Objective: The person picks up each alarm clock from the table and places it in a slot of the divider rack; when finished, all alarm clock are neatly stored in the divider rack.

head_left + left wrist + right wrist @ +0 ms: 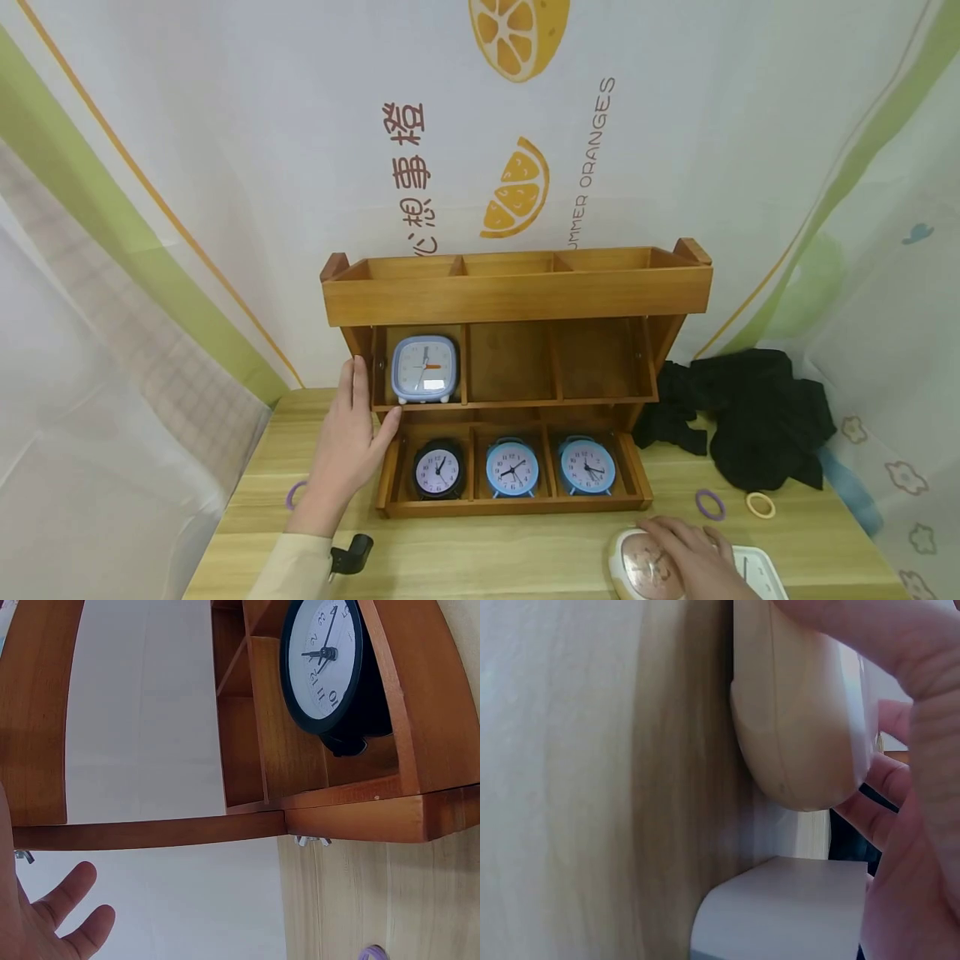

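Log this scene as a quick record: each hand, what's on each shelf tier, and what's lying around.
Left hand: beside the left end of the shelf; contact unclear
Right hand: grips the cream clock
Middle tier: lilac clock, left compartment
Bottom tier: black clock left, blue clock centre, second blue clock right
Right of shelf: black cloth, purple ring, yellow ring
Left of shelf: another purple ring
By right hand: white item, partly hidden
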The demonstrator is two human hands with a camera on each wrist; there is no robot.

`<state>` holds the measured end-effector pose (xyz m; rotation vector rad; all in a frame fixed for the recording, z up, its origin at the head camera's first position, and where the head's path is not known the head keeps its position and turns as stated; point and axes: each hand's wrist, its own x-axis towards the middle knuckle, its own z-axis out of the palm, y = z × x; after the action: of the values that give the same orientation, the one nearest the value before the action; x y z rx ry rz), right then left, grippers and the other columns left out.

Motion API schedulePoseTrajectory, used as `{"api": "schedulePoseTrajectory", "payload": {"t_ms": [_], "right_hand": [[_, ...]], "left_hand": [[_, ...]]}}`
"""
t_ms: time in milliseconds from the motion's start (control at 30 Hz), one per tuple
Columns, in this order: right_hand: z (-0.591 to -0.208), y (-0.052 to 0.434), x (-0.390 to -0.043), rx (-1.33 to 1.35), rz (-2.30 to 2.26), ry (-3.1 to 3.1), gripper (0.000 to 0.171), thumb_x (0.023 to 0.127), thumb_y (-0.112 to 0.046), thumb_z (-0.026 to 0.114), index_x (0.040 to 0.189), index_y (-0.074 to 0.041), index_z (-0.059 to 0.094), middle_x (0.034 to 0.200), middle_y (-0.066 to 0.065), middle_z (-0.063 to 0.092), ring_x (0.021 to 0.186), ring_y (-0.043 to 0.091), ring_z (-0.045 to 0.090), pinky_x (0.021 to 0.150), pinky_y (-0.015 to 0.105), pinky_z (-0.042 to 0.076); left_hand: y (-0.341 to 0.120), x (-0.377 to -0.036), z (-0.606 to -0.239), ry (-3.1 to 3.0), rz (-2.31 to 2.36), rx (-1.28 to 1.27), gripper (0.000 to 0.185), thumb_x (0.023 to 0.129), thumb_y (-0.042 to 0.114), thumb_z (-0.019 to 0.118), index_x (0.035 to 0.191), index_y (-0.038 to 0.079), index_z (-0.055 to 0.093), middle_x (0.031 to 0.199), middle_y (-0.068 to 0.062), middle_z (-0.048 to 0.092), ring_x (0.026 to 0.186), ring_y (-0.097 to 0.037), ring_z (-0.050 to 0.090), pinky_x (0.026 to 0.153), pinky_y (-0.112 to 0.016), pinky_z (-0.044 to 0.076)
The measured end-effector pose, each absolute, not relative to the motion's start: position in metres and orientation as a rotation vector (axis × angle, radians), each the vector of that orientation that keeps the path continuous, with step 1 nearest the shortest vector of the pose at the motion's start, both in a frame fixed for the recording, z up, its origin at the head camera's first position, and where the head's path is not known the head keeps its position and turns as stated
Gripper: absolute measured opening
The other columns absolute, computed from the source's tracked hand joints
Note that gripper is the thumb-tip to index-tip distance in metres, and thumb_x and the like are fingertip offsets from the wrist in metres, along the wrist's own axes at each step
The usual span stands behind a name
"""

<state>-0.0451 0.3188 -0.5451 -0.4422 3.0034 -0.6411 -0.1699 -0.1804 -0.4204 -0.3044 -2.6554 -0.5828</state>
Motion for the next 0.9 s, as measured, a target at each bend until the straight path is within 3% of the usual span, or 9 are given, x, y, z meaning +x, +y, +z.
{"api": "schedulePoseTrajectory", "payload": {"t_ms": [133, 333, 467, 700, 900], "right_hand": [[-0.548, 0.317, -0.045, -0.548, -0.655, 3.083, 0.104, 0.059, -0.083, 0.082, 0.138, -0.019, 0.063, 0.128, -0.001, 0.06, 0.114, 0.029, 0.059, 0.087, 0.074, 0.039], [-0.541, 0.309, -0.043, -0.616, -0.752, 3.162, 0.1, 0.055, -0.077, 0.088, 0.136, -0.025, 0.064, 0.125, -0.002, 0.06, 0.11, 0.028, 0.056, 0.082, 0.068, 0.041], [-0.516, 0.3, -0.043, -0.613, -0.928, 3.118, 0.103, 0.053, -0.069, 0.095, 0.141, -0.027, 0.061, 0.129, 0.0, 0.057, 0.115, 0.031, 0.051, 0.083, 0.068, 0.036], [-0.463, 0.281, -0.053, -0.685, -1.031, 3.185, 0.105, 0.054, -0.053, 0.101, 0.145, -0.023, 0.058, 0.133, 0.002, 0.053, 0.118, 0.024, 0.041, 0.089, 0.051, 0.024], [-0.431, 0.267, -0.072, -0.763, -1.086, 3.27, 0.107, 0.054, -0.059, 0.099, 0.146, -0.025, 0.057, 0.135, 0.001, 0.052, 0.119, 0.02, 0.042, 0.089, 0.053, 0.034]], "left_hand": [[-0.181, -0.169, -0.42, -2.658, -0.569, -0.312, 0.098, 0.104, 0.041, 0.057, 0.167, 0.014, -0.012, 0.169, -0.031, 0.011, 0.139, -0.059, 0.04, 0.109, -0.069, 0.038], [-0.18, -0.169, -0.419, -2.671, -0.556, -0.307, 0.096, 0.105, 0.045, 0.055, 0.167, 0.012, -0.01, 0.169, -0.031, 0.012, 0.138, -0.059, 0.041, 0.109, -0.068, 0.039], [-0.18, -0.168, -0.418, -2.682, -0.565, -0.295, 0.095, 0.106, 0.045, 0.054, 0.167, 0.01, -0.009, 0.17, -0.03, 0.011, 0.138, -0.059, 0.041, 0.11, -0.068, 0.038], [-0.181, -0.169, -0.418, -2.661, -0.58, -0.307, 0.096, 0.105, 0.043, 0.056, 0.167, 0.011, -0.01, 0.169, -0.031, 0.011, 0.139, -0.06, 0.039, 0.109, -0.069, 0.037], [-0.181, -0.169, -0.417, -2.672, -0.581, -0.303, 0.095, 0.105, 0.043, 0.056, 0.167, 0.01, -0.009, 0.17, -0.03, 0.009, 0.138, -0.06, 0.04, 0.109, -0.069, 0.037]]}}
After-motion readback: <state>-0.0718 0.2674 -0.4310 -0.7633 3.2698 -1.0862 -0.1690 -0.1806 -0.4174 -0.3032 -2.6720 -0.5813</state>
